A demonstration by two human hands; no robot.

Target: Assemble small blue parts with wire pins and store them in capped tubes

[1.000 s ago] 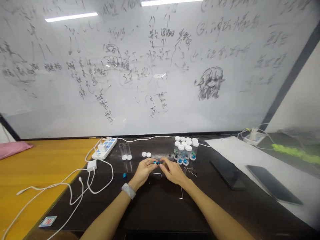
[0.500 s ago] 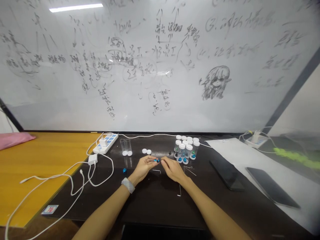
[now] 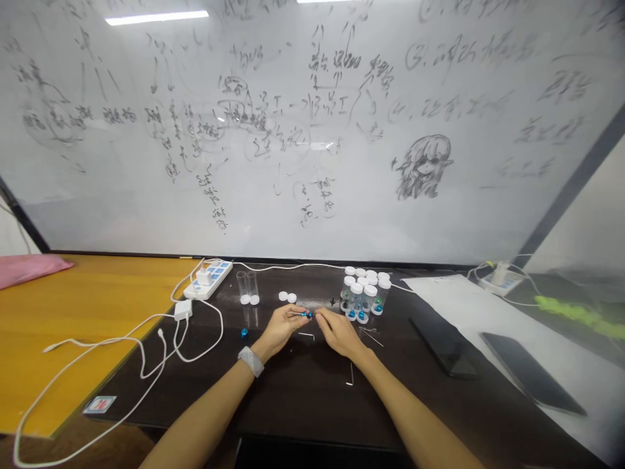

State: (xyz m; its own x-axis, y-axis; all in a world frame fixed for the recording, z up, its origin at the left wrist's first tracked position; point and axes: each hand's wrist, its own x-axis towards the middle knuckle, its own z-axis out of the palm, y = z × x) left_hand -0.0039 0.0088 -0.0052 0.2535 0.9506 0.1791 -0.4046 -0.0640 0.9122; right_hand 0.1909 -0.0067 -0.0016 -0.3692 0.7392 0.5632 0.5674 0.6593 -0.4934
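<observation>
Both hands, left hand (image 3: 279, 327) and right hand (image 3: 336, 331), pinch one small shiny blue bead (image 3: 306, 314) above the dark worktop (image 3: 303, 391); threading apparently underway, needing steady alignment.

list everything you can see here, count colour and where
blue bead piece: one, blue, pinched between both hands
loose blue bead: one, blue, on the dark table left of the hands
capped vials: a cluster, clear with white caps, some with blue or green beads, behind the right hand
open vials: two, clear, standing upside down on white caps, behind and left of the hands
loose caps: two, white, behind the hands
power strip: one, white, at the orange desk's edge
cables: white, trailing left
phones: two, black, right side
whiteboard: one, covered in writing, behind
left hand: wristband on
right hand: bare
</observation>
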